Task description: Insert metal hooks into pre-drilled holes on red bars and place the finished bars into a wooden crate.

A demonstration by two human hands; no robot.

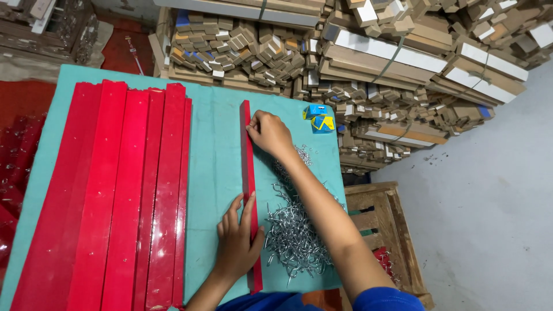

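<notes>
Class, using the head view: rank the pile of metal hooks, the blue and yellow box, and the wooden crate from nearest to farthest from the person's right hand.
From the right hand:
1. Blue and yellow box, just to its right.
2. Pile of metal hooks, below it on the table.
3. Wooden crate, off the table's right edge.

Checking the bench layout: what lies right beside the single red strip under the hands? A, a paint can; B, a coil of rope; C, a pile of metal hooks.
C: the pile of metal hooks lies right of the red strip, beside the left hand.
</notes>
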